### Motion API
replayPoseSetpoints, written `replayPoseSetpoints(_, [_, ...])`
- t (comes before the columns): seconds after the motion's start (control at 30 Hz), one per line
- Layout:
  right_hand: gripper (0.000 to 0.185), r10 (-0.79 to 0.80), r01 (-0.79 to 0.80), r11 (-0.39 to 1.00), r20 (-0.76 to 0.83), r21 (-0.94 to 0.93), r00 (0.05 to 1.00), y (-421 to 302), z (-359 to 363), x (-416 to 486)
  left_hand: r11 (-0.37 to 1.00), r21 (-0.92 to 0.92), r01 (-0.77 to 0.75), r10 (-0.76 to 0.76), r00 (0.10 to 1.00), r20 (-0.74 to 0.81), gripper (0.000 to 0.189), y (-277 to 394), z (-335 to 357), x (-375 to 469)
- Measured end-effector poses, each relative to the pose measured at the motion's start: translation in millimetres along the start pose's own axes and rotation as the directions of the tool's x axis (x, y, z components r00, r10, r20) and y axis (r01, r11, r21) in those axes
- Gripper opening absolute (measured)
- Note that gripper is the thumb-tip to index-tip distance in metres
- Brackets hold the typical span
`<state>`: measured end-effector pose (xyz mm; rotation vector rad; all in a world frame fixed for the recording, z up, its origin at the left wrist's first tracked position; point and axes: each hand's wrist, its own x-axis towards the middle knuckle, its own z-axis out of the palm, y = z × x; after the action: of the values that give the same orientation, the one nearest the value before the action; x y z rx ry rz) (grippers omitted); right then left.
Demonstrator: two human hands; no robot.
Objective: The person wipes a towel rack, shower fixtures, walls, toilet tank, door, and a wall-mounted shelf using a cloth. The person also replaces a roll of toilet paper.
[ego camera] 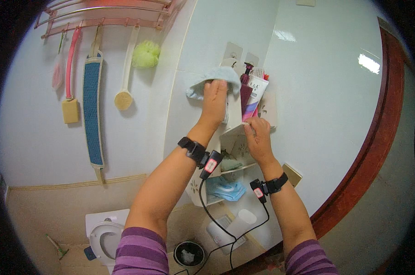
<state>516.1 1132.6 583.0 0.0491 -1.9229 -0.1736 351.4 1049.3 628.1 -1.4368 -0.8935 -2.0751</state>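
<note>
My left hand (216, 99) grips a pale blue cloth (224, 75) against the left side of a white wall-mounted corner shelf (234, 111). Fingers of my right hand (259, 135) are curled on the front edge of the shelf's top compartment. Inside that compartment stand a dark red pump bottle (246, 92) and a white, purple and pink tube (255, 94). A greenish item (231, 165) lies one level down, and a light blue face mask (230, 189) rests on the lowest level.
A pink wall rack (104, 22) holds a long-handled brush (123, 99), a blue back scrubber strap (92, 110) and a green bath puff (146, 54). Below are a toilet (106, 240) and a black bin (189, 253). Cables hang from both wrist straps. A wooden door frame (376, 130) curves at right.
</note>
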Motion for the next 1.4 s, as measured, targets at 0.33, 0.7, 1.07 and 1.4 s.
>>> replayPoseSetpoints(0.33, [0.015,-0.009,0.009,1.000,-0.055,-0.012,0.998,-2,4,1,0.991,0.132,0.028,-0.035,0.998,0.049,0.021,1,1,-33])
replayPoseSetpoints(0.7, [0.016,-0.001,0.001,1.000,-0.057,0.001,0.998,-2,2,-2,0.982,0.180,-0.057,-0.013,0.930,0.366,0.023,22,-19,-54])
replayPoseSetpoints(1.07, [0.018,-0.002,0.003,1.000,-0.061,0.013,0.998,-2,4,-1,0.943,0.328,0.050,-0.108,0.981,0.163,0.027,-31,-36,-67])
replayPoseSetpoints(1.4, [0.020,0.043,-0.043,0.999,-0.026,-0.013,0.999,0,10,-2,0.895,0.416,0.161,-0.181,0.983,0.008,0.015,-40,-75,-166])
